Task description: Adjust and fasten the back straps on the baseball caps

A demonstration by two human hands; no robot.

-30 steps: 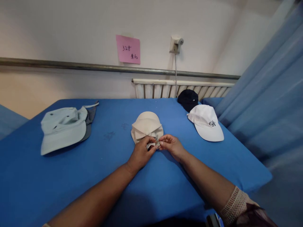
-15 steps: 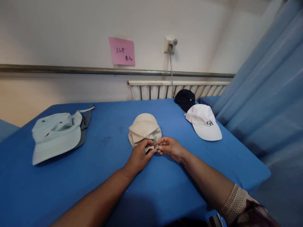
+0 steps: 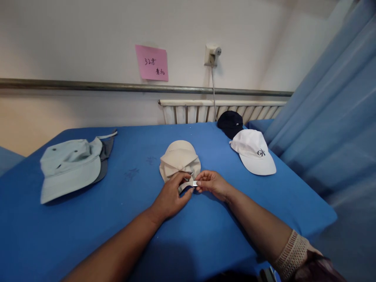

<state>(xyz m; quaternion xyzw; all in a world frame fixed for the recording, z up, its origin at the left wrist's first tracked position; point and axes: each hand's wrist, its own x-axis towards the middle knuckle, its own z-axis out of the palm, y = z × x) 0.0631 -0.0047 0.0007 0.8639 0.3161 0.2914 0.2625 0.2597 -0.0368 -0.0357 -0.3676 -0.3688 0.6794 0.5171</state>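
Note:
A beige cap [image 3: 179,153] lies on the blue-covered bed, its brim at the far side and its back strap [image 3: 185,185] curving toward me. My right hand [image 3: 214,185] pinches the strap's small metal buckle [image 3: 195,183] between thumb and fingers. At the strap's left part is my left hand [image 3: 170,196], thumb and forefinger parted with the strap between them. Its fingertips rest by the cap's near edge; some of its fingers are hidden.
A pale grey-blue cap [image 3: 70,168] lies on a dark grey cap [image 3: 108,149] at left. At right are a white cap [image 3: 254,150] and a navy cap [image 3: 230,122]. Behind the bed [image 3: 123,231] stands a radiator [image 3: 188,113]; a blue curtain [image 3: 329,117] hangs at right.
My left thumb and forefinger have parted from their pinch at the strap. The buckle now shows its shiny face in my right hand. The caps have stayed in place.

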